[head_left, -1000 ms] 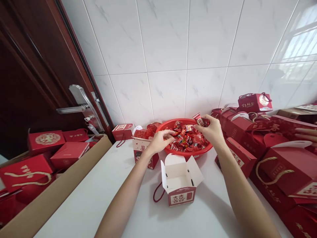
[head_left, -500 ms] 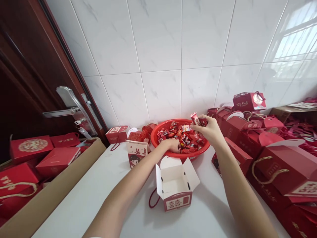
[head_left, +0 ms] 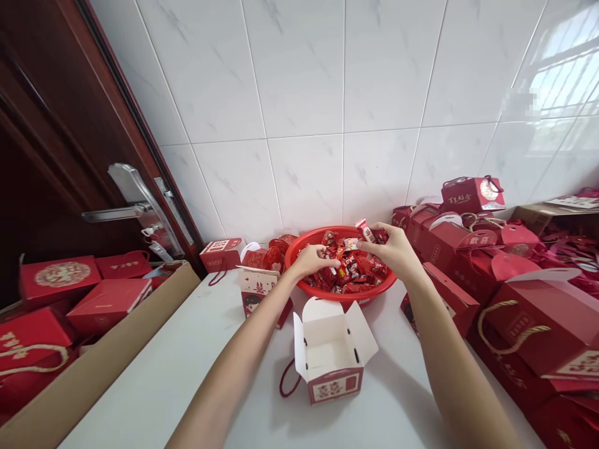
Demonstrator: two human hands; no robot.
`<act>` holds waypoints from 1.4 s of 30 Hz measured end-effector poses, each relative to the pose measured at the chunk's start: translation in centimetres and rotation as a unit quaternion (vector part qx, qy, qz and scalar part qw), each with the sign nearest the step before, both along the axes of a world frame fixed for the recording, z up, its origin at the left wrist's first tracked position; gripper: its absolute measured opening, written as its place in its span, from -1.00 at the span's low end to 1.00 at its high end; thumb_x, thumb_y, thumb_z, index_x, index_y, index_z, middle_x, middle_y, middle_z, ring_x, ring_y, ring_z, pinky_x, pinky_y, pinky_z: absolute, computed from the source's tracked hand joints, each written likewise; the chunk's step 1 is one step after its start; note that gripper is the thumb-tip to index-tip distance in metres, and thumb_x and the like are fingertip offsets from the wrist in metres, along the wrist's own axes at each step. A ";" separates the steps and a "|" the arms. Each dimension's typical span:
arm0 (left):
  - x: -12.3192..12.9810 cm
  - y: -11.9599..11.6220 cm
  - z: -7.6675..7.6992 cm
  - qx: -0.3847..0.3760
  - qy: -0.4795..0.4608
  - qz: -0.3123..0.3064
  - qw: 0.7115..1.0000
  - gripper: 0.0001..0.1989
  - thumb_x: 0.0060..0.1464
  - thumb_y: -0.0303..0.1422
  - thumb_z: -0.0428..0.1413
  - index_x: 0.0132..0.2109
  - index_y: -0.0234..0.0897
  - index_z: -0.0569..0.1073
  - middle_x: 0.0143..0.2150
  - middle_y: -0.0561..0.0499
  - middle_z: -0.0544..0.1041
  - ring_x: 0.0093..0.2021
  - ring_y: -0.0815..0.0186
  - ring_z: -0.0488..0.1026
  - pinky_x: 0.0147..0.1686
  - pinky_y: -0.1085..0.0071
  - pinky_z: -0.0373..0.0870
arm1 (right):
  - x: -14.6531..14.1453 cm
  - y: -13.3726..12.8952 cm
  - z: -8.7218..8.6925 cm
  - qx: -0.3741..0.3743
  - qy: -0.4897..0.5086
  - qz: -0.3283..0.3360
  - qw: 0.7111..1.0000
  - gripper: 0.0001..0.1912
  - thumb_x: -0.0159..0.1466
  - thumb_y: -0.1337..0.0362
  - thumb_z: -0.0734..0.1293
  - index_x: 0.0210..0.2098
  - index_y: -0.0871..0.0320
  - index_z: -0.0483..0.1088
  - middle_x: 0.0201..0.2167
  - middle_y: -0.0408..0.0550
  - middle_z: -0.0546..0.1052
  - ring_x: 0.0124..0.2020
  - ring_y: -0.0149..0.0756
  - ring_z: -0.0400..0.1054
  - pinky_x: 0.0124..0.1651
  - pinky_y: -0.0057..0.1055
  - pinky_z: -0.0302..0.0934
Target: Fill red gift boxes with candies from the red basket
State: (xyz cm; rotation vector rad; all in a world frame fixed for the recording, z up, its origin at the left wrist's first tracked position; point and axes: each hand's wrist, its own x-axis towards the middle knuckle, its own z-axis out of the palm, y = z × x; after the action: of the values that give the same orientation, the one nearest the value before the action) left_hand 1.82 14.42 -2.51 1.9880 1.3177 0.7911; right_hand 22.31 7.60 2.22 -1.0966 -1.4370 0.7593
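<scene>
A red plastic basket (head_left: 299, 240) against the wall holds many red-wrapped candies (head_left: 354, 267). Over its left side is my left hand (head_left: 312, 259), thumb and fingers apart just above the candies, with nothing visible between them. My right hand (head_left: 392, 251) is at the basket's right side, its fingers closed on a red-and-white wrapped candy (head_left: 365, 230); another dark red wrapper shows at those fingers. In front of the basket stands a gift box (head_left: 335, 385) with its white flaps folded outward and nothing inside. A dark red cord handle (head_left: 286, 381) hangs at its left.
A box with a cartoon figure (head_left: 255, 285) stands left of the basket, near a small red box (head_left: 221, 254). Red gift boxes (head_left: 538, 312) are piled along the right. A cardboard carton (head_left: 116, 340) of red boxes lies at the left, below a door handle (head_left: 115, 213).
My left hand has lifted from among the candies and moved slightly left and up, its fingers opening. My right hand has shifted slightly left and down, keeping its candy.
</scene>
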 end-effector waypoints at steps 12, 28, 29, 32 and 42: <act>-0.5 1.2 -1.1 -0.083 -0.171 0.071 0.979 -0.92 -0.09 -0.43 0.17 -0.48 -0.33 0.53 -0.30 -0.03 0.61 -0.40 0.40 0.41 -0.39 0.47 0.32 | -0.1 -0.1 -0.1 -0.002 -0.039 -0.001 0.999 -0.68 -0.10 0.13 0.48 -0.43 0.16 0.40 -0.55 -0.17 0.42 -0.55 -0.37 0.23 -0.46 -0.40 0.13; -0.2 1.4 -1.6 -0.075 -0.002 0.041 0.996 -0.88 -0.06 -0.38 0.13 -0.43 -0.30 0.55 -0.45 -0.03 0.58 -0.32 0.25 0.53 -0.35 0.44 0.41 | 0.0 -0.4 0.1 0.009 -0.052 0.000 0.999 -0.71 -0.06 0.13 0.48 -0.43 0.16 0.41 -0.58 -0.19 0.40 -0.57 -0.38 0.23 -0.48 -0.40 0.12; -0.1 1.4 -1.8 -0.070 0.032 0.033 0.996 -0.90 -0.10 -0.41 0.14 -0.47 -0.29 0.56 -0.50 0.00 0.56 -0.34 0.25 0.53 -0.36 0.44 0.40 | 0.1 -0.5 0.1 0.011 -0.051 0.000 0.999 -0.71 -0.06 0.13 0.48 -0.44 0.16 0.41 -0.58 -0.19 0.40 -0.57 -0.38 0.23 -0.48 -0.40 0.12; 0.1 1.5 -2.0 -0.052 0.130 0.020 0.990 -0.97 -0.22 -0.44 0.22 -0.50 -0.25 0.57 -0.54 0.04 0.54 -0.31 0.20 0.53 -0.29 0.42 0.39 | 0.4 -0.5 0.1 0.012 -0.045 -0.005 0.999 -0.70 -0.07 0.12 0.49 -0.44 0.15 0.41 -0.57 -0.18 0.40 -0.57 -0.37 0.24 -0.48 -0.40 0.12; 0.5 2.1 -1.7 -0.028 0.233 0.027 0.972 -0.81 -0.37 -0.42 0.35 -0.52 -0.22 0.50 -0.45 -0.01 0.55 -0.27 0.11 0.49 -0.31 0.39 0.29 | 0.5 -1.2 0.5 0.005 -0.031 -0.003 0.999 -0.64 -0.11 0.09 0.54 -0.45 0.15 0.41 -0.59 -0.20 0.37 -0.60 -0.39 0.21 -0.51 -0.41 0.09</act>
State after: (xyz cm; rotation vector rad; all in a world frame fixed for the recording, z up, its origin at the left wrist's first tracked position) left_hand 2.36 16.54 -4.24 2.1794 1.6381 0.3075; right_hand 22.82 6.40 2.71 -1.1242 -1.4882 0.7184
